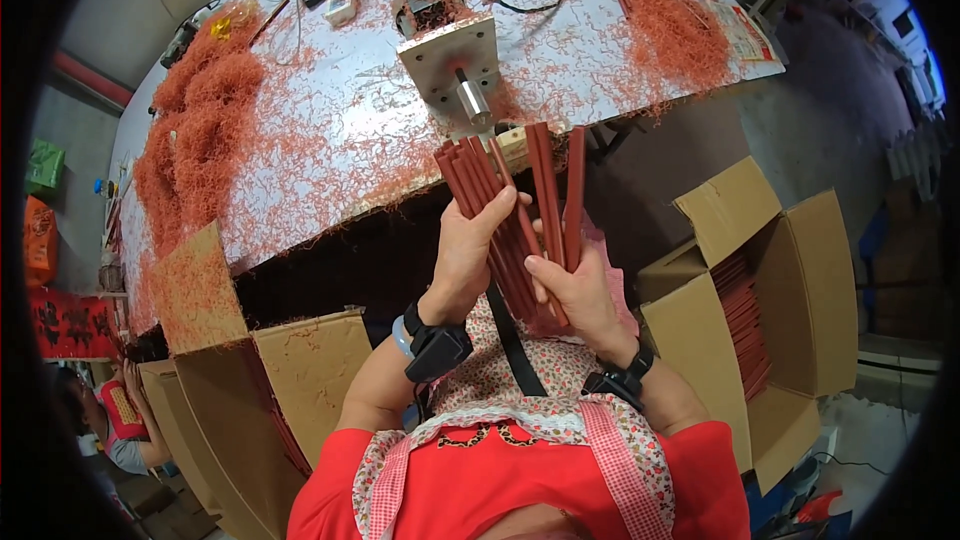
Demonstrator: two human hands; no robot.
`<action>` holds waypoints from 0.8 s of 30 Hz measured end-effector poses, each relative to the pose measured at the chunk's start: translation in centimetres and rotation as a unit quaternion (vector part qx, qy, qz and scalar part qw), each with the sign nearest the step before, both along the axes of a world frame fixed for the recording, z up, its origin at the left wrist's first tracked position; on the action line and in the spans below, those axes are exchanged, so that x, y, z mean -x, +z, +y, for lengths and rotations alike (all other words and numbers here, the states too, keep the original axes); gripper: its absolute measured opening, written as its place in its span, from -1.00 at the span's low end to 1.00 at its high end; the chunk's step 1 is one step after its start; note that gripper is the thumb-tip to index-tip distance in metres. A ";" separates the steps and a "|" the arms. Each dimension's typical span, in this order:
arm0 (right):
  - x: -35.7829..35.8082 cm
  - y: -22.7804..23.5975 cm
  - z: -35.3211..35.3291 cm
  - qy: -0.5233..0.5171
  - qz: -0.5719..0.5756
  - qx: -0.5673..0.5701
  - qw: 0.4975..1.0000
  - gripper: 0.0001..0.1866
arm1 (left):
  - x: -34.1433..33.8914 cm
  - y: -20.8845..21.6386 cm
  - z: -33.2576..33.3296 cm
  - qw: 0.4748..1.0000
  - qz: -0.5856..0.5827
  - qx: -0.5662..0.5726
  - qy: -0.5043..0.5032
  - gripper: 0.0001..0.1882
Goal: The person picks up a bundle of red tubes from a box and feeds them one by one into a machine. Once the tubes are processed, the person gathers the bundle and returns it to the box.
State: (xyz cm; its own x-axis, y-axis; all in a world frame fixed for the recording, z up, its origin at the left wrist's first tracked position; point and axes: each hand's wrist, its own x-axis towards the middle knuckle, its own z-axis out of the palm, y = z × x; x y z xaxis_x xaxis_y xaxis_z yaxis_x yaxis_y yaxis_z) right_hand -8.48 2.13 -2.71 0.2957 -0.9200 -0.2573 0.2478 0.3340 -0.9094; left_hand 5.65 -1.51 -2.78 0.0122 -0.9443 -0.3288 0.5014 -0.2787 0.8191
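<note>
Reddish-brown sticks [545, 180], mid-view

My remote feed shows a white table [330, 130] strewn with red strands [200, 130], an open carton [690, 340] at right, then a mounted motor [435, 8]. Left hand [468, 245] grips a thick bundle [472, 178]; right hand [578, 292] clasps fewer sticks just beside it.

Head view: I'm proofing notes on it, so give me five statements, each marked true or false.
1. The left hand and the right hand both hold red sticks. True.
2. Red shreds and a machine are on the white table. True.
3. All the shreds lie at the table's right end. False: heaps lie at both ends.
4. The box on the right holds more sticks. True.
5. That box is shut. False: it is open, flaps spread.
</note>
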 end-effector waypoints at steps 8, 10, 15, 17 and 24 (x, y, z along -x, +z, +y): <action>0.6 -0.7 -2.6 0.020 0.034 -0.005 0.999 -0.56 | -0.9 -0.5 1.2 0.999 -0.045 -0.001 -0.002 -0.68; 1.3 0.1 -2.2 0.051 0.055 -0.054 0.996 -0.56 | -1.1 -0.4 1.0 0.999 -0.043 -0.002 -0.006 -0.67; 0.8 1.0 -0.9 0.021 0.030 -0.078 0.996 -0.59 | -1.3 -0.1 1.7 0.999 -0.037 -0.028 -0.026 -0.68; 0.8 0.3 -3.0 0.048 0.021 -0.055 0.997 -0.65 | -1.3 0.0 2.0 0.999 -0.031 -0.028 -0.027 -0.69; 0.1 -0.8 -1.7 0.046 -0.012 -0.030 0.998 -0.76 | -0.9 -0.3 0.5 0.999 -0.043 0.008 -0.005 -0.73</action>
State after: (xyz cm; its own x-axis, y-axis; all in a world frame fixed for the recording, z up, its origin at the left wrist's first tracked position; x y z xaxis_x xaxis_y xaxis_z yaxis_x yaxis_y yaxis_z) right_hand -8.54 0.42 -3.52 0.3854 -0.8714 -0.3036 0.2357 0.4110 -0.8806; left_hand 6.57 -1.04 -3.07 0.0311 -0.9494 -0.3126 0.4258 -0.2703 0.8635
